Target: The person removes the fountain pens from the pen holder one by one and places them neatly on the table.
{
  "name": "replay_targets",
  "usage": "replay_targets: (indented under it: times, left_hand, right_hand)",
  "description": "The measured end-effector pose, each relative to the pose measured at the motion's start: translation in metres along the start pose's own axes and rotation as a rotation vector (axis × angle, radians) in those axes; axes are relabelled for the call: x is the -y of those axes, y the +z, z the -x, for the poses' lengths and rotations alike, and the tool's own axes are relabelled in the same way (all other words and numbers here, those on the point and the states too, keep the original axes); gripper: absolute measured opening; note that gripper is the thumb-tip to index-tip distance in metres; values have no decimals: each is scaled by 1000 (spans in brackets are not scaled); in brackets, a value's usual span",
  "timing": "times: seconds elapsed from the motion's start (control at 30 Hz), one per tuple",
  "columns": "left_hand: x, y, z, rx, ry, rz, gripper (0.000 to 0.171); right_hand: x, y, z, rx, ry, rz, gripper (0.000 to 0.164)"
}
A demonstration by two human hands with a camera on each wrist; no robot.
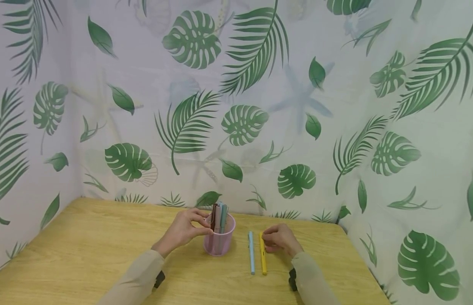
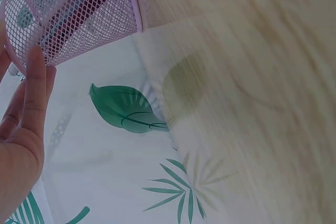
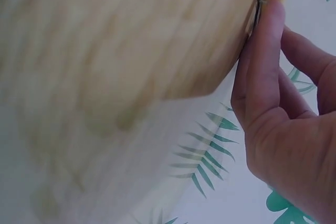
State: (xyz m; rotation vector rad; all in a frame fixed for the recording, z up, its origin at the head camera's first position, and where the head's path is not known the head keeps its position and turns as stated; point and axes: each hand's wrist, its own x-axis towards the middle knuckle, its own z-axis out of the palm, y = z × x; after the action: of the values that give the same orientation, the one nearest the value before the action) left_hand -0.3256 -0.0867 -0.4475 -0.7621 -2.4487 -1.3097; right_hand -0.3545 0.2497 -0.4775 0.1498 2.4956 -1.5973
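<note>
A pink mesh pen holder (image 1: pixel 229 239) stands upright on the table, with several pens (image 1: pixel 223 220) poking above its rim, among them a dark red one. My left hand (image 1: pixel 187 228) grips the holder's left side near the rim, thumb in front and fingers behind. In the left wrist view, fingertips rest against the mesh. To the holder's right a light blue pen (image 1: pixel 251 254) and a yellow pen (image 1: pixel 263 260) lie side by side, roughly parallel. My right hand (image 1: pixel 281 239) pinches the yellow pen near its far end.
The wooden table (image 1: pixel 87 250) reaches back to a leaf-patterned curtain (image 1: pixel 259 161). More of this curtain hangs along the left and right sides. A dark strap (image 1: pixel 159 279) circles the left wrist, another (image 1: pixel 293 279) the right.
</note>
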Motion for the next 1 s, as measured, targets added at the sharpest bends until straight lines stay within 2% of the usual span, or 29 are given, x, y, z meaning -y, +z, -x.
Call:
replay_targets:
  times: [0.23,0.43,0.7,1.0]
  left_hand:
    - [-1,-1,-2,-8,-14,16,13]
    - [0,0,0,4,-17,28,12]
    - [3,0,1,-27,9,8,13]
    - [4,1,0,-21,20,0,13]
  right_hand:
    - [1,-6,-2,-33,-14,-2,30]
    - [3,-2,0,-56,-52,-5,29]
    - [18,13,1,7,-124,-107,35]
    - [26,23,5,80,-164,-188,39]
